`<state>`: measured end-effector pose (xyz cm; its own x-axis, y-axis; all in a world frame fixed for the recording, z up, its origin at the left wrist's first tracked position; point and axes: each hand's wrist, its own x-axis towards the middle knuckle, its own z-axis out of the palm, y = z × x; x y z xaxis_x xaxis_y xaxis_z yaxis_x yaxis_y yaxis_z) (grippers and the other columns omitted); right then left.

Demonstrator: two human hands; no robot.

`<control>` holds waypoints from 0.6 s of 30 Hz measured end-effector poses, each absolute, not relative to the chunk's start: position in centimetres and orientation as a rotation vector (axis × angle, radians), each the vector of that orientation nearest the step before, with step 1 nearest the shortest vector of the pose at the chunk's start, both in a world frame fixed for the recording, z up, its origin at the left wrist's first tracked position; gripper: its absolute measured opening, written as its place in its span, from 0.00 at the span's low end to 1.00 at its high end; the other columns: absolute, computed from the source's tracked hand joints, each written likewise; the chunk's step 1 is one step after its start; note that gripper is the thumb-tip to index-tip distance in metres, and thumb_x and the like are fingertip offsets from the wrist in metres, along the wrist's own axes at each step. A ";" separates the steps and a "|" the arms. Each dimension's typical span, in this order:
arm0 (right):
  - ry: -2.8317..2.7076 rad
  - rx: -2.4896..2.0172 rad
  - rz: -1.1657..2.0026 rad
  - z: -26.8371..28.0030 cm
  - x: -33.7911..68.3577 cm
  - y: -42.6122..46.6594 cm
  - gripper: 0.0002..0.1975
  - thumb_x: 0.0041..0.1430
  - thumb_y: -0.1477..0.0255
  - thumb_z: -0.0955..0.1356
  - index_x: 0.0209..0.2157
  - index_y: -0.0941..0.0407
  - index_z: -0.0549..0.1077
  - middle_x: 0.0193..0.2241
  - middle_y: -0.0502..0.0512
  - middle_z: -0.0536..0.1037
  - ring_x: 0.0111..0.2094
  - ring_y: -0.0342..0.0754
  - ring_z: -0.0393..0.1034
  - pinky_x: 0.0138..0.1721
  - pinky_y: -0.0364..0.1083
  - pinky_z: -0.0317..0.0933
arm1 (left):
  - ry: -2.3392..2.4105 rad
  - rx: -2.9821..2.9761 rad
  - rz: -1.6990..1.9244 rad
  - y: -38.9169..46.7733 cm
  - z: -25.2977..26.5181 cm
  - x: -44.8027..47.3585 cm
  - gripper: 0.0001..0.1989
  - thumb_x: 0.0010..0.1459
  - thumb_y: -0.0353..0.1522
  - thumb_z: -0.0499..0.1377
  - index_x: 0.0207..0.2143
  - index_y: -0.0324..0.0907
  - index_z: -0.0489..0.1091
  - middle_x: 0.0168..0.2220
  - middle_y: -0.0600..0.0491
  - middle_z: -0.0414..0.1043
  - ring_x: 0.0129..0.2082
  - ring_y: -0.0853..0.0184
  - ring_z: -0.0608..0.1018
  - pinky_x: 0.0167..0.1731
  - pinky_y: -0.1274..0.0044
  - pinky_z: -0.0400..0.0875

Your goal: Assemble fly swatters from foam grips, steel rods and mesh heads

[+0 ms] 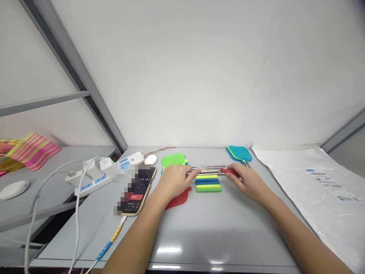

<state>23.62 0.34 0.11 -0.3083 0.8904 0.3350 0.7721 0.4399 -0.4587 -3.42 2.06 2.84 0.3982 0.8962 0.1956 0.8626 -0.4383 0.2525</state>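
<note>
My left hand (176, 179) is closed around a thin metal rod, at the left end of several shiny rods (209, 167) lying side by side. In my right hand (248, 179), thumb and fingers grip a red tubular handle (228, 172), lined up with the right end of a rod. Whether the rod is inside it, I cannot tell. Just below lie yellow, blue and green tubular handles (208, 188) in a row. Green mesh fly swatter heads (172, 159) show behind my left hand, and a red mesh swatter head (180, 199) lies partly under that wrist.
Teal and yellow fly swatters (240, 153) lie at the back right, beside a white plastic mailing bag (302, 190). On the left are a phone (142, 190) with its cable, a power strip (94, 184) with plugs, and a round white device (151, 160). A wall stands behind.
</note>
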 end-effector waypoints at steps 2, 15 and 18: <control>-2.210 -1.355 0.236 -0.1 23.8 0.7 0.14 0.66 0.61 0.59 0.37 0.52 0.72 0.29 0.53 0.75 0.27 0.46 0.67 0.28 0.45 0.57 | 1.586 2.539 0.461 2.1 2.6 -3.3 0.28 0.65 0.49 0.40 0.24 0.43 0.67 0.21 0.53 0.69 0.22 0.66 0.68 0.22 0.75 0.45; -2.273 -1.315 0.091 -0.5 23.9 0.8 0.14 0.65 0.62 0.60 0.35 0.53 0.73 0.29 0.53 0.76 0.29 0.46 0.67 0.29 0.45 0.55 | 1.568 2.585 0.436 2.3 1.8 -2.7 0.29 0.65 0.50 0.40 0.24 0.43 0.68 0.22 0.52 0.71 0.22 0.66 0.69 0.23 0.75 0.47; -2.264 -1.309 0.096 -0.5 24.1 0.8 0.14 0.65 0.61 0.60 0.35 0.53 0.73 0.28 0.53 0.76 0.28 0.46 0.67 0.28 0.45 0.55 | 1.576 2.588 0.432 2.4 1.8 -2.9 0.29 0.65 0.50 0.40 0.24 0.43 0.68 0.22 0.52 0.70 0.22 0.66 0.69 0.23 0.75 0.47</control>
